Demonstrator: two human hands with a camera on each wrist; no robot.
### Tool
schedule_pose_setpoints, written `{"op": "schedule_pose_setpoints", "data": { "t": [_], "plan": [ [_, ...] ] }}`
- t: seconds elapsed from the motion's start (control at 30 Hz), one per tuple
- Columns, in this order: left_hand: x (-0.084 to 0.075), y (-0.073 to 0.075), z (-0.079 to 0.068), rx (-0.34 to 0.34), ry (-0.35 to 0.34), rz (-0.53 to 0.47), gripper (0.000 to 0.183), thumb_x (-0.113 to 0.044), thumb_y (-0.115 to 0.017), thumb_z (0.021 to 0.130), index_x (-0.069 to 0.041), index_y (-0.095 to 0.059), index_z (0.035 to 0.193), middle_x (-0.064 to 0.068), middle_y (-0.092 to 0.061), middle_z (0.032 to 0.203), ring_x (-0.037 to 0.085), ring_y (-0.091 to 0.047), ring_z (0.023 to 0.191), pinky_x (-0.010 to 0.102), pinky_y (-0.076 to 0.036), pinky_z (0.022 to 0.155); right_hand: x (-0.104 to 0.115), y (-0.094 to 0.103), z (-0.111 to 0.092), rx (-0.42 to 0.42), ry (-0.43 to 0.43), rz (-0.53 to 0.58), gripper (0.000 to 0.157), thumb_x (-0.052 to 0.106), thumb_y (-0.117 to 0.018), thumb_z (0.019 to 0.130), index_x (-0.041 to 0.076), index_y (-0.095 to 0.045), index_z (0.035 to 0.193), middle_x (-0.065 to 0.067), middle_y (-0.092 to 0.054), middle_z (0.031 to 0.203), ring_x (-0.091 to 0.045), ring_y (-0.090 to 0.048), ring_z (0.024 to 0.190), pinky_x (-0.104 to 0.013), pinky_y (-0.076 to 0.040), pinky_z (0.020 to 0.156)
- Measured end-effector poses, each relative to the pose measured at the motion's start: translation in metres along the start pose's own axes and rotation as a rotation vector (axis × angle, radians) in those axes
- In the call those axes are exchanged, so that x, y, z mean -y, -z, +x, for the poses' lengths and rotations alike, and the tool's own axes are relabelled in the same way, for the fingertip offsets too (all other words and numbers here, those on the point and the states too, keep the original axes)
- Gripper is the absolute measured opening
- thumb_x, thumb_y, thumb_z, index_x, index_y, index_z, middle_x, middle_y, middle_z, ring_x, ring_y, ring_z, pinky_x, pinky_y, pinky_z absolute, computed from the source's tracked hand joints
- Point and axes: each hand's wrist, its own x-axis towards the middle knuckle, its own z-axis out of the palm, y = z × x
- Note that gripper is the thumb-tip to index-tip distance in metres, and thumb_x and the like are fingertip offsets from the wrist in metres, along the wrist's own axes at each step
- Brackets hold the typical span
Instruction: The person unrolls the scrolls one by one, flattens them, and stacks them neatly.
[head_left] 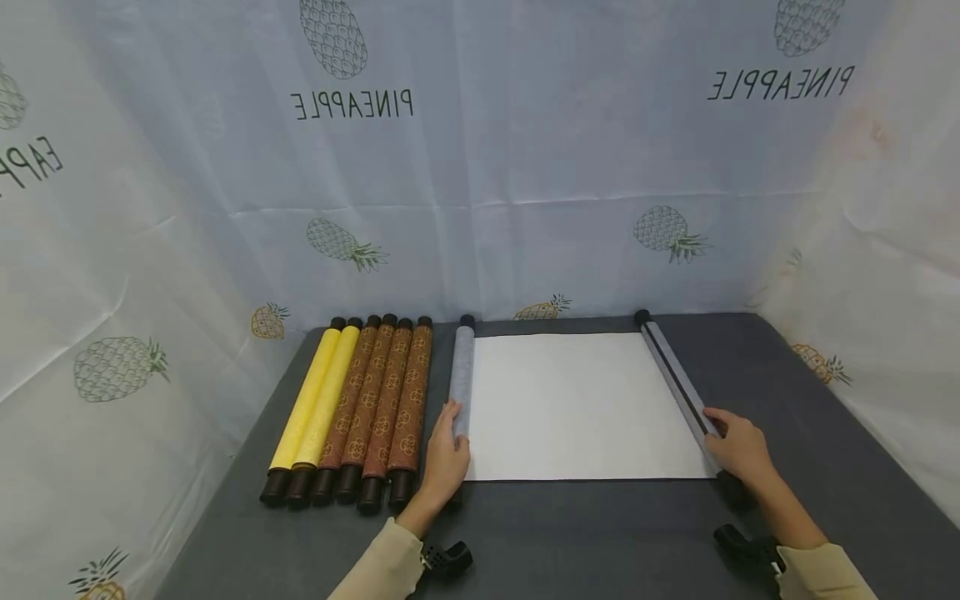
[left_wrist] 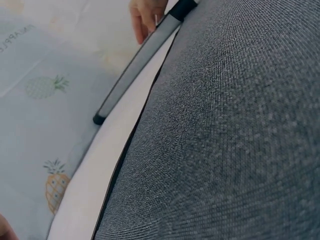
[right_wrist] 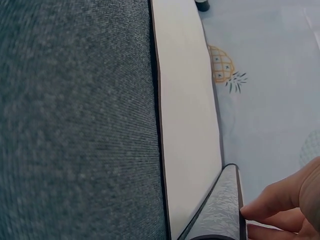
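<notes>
A hanging scroll lies partly unrolled on the dark table, its white paper point(head_left: 585, 408) spread between two grey-blue rolled ends with black knobs. My left hand point(head_left: 447, 454) grips the left roll point(head_left: 462, 367) near its front part. On the other side, my right hand point(head_left: 738, 446) holds the right roll point(head_left: 675, 371) by its outer edge, close to the front knob. The right wrist view shows those fingertips point(right_wrist: 250, 210) against the edge of the patterned grey roll point(right_wrist: 220, 210). Only a sliver of my left hand point(left_wrist: 6, 230) appears in the left wrist view.
Left of the open scroll, two yellow rolled scrolls point(head_left: 322, 400) and several brown patterned ones point(head_left: 382, 392) lie side by side. A pale curtain point(head_left: 525, 167) printed with pineapples hangs behind and around the dark grey table point(head_left: 570, 542).
</notes>
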Motion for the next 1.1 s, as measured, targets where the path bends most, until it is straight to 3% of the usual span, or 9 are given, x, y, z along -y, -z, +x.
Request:
{"op": "schedule_pose_setpoints", "data": {
  "t": [0.57,0.77,1.1],
  "plan": [
    [-0.001,0.006,0.003,0.052,0.088,0.061,0.047,0.009,-0.042,0.088,0.011,-0.047,0.134,0.033,-0.038,0.148,0.048,-0.035,0.139,0.061,-0.032,0.111,-0.005,0.002,0.001,0.021,-0.028,0.007,0.049,0.002,-0.045,0.084,-0.018,-0.048,0.128,-0.042,-0.051,0.125,-0.058,-0.049,0.114,-0.060,-0.047,0.086],
    [-0.001,0.008,0.004,0.075,0.130,0.063,0.050,0.002,-0.048,0.088,0.011,-0.044,0.137,0.032,-0.034,0.151,0.048,-0.034,0.139,0.060,-0.032,0.111,-0.008,0.005,0.001,0.020,0.003,-0.020,0.049,0.007,-0.051,0.086,-0.021,-0.047,0.126,-0.044,-0.054,0.118,-0.056,-0.055,0.101,-0.058,-0.048,0.079],
    [-0.002,0.010,0.003,0.101,0.138,0.107,0.056,-0.002,-0.055,0.087,0.014,-0.040,0.138,0.033,-0.031,0.152,0.050,-0.033,0.140,0.062,-0.031,0.111,-0.013,0.007,0.001,0.057,0.019,-0.048,0.055,0.014,-0.056,0.089,-0.021,-0.044,0.129,-0.045,-0.055,0.115,-0.059,-0.053,0.104,-0.060,-0.048,0.080]
  ]
}}
